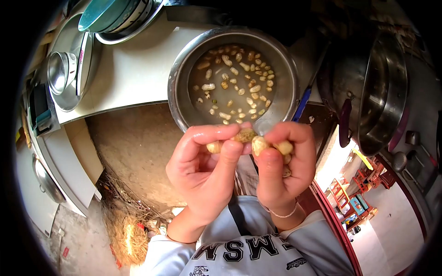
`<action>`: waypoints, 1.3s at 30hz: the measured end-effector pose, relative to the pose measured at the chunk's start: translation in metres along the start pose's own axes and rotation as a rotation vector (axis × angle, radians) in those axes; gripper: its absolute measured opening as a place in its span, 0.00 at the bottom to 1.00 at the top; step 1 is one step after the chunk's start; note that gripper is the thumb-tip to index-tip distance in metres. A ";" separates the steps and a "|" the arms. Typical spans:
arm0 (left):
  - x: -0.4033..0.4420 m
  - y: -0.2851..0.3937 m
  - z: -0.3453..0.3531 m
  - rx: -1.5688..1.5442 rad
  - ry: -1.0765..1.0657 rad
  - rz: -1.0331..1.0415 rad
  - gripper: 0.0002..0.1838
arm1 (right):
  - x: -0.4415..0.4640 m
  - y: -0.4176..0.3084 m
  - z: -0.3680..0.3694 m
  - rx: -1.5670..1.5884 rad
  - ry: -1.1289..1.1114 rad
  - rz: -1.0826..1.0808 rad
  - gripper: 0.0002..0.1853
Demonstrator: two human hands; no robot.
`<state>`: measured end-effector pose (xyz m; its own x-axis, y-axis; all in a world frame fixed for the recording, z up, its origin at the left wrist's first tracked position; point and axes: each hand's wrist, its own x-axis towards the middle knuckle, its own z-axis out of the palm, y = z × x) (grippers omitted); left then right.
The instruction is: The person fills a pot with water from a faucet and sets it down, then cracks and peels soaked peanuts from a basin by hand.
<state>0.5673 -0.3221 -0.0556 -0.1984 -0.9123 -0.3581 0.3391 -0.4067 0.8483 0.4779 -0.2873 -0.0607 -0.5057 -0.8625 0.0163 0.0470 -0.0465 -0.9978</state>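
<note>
Just near of the basin (181,87), the curled left hand (202,172) pinches a brownish peanut (244,135); the half-closed right hand (287,172) grips a pale peanut (260,145): seemingly fingertip work, needing steady pressure next; farther, loose peanuts (208,86) lie in water (222,99)

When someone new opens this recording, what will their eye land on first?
Probably the big metal basin at top centre, its cloudy water dotted with pale peanuts. Just below its near rim, the left hand and right hand come together, both with held peanuts in their fingers. Next might come the golden straw heap, lit brightly on the floor at lower left.
</note>
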 end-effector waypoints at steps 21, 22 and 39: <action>0.005 0.002 0.011 0.150 0.095 0.020 0.07 | 0.001 0.005 -0.006 -0.156 0.026 0.023 0.07; 0.005 0.002 0.012 0.149 0.094 0.021 0.07 | 0.000 0.006 -0.008 0.004 0.067 0.065 0.08; -0.002 -0.006 0.013 0.123 -0.086 0.095 0.07 | 0.014 0.006 -0.006 -0.233 0.219 0.006 0.04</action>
<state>0.5536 -0.3177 -0.0546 -0.2506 -0.9369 -0.2437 0.2464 -0.3052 0.9199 0.4660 -0.2971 -0.0669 -0.6809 -0.7320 0.0218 -0.1352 0.0965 -0.9861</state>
